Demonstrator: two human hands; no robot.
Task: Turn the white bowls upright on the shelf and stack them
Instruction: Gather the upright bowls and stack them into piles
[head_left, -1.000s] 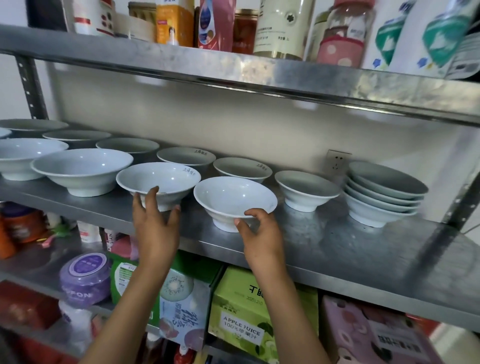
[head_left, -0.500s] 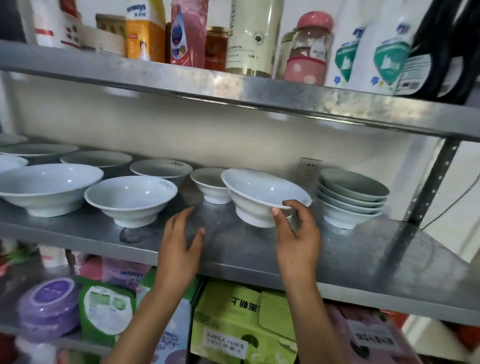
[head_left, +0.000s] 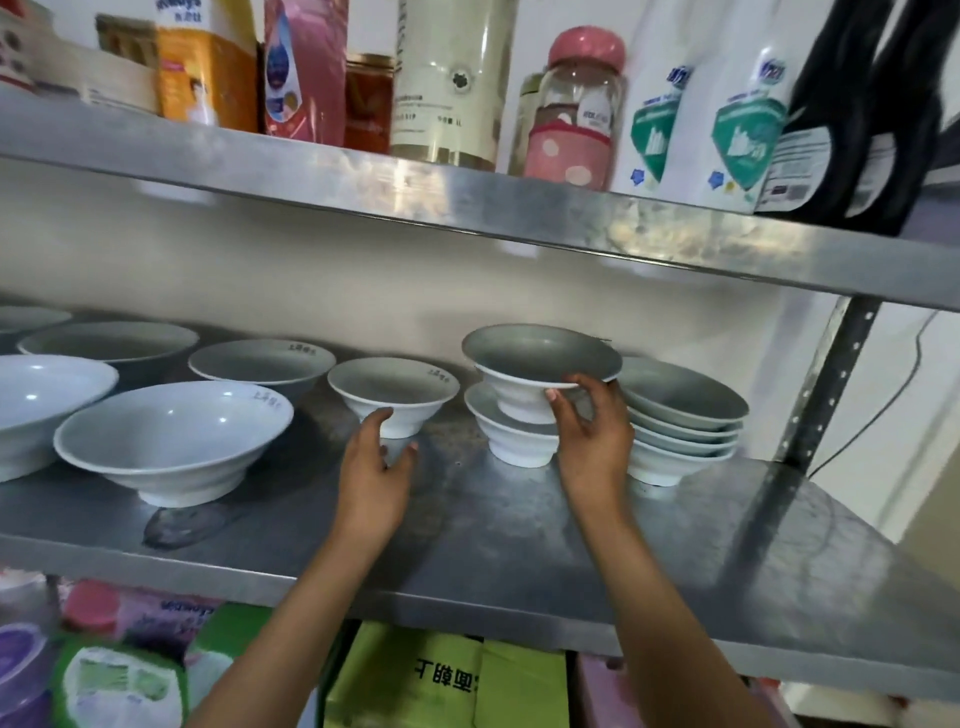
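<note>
**a:** ok so where's the bowl at rn?

**b:** right hand has a white bowl pinched by the near rim, thumb on top edge, fingers curled under it. it's upright and lifted, sitting just over another upright bowl on the metal shelf. can't tell if the two are touching yet, looks nearly nested.

**a:** and the left one?

**b:** left hand is spread loose, fingers apart, not gripping anything. fingertips are right by the foot of a smaller-looking upright bowl, maybe brushing it, hard to say.

**a:** there's a stack already?

**b:** yep, stack of bowls just to the right of the held one, all upright, several deep. partly hidden behind the right hand.

**a:** rest of the shelf?

**b:** more upright bowls off to the left in two rows, the closest big one near the front edge. bottles and jars on the shelf above, boxes on the one below.
</note>
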